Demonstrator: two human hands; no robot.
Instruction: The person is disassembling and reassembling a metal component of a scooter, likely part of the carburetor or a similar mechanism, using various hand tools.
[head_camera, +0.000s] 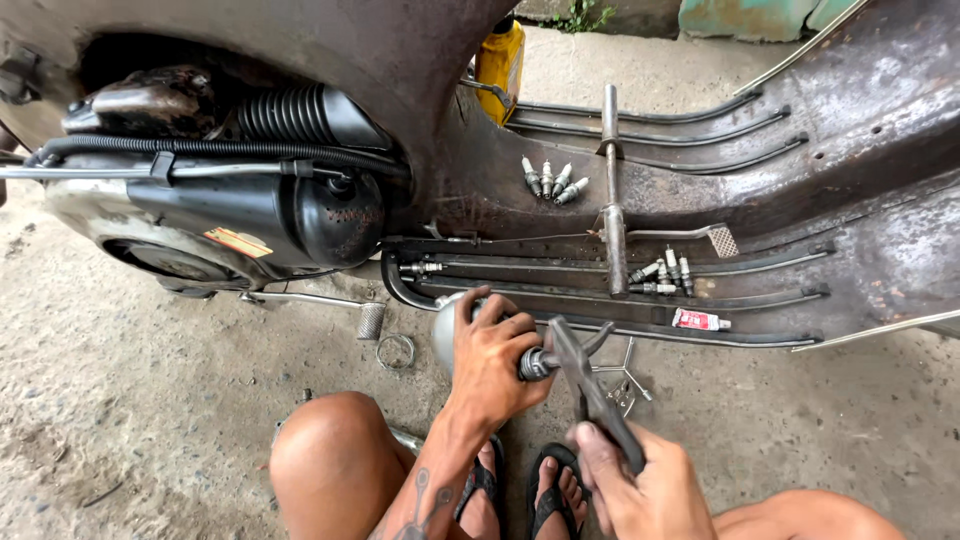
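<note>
L hand fingers wrapped round metal part; R hand fingers closed on pliers biting its tip.

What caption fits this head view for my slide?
Left hand steadies a metal part while right hand grips it with pliers beside a rusty scooter.
</note>
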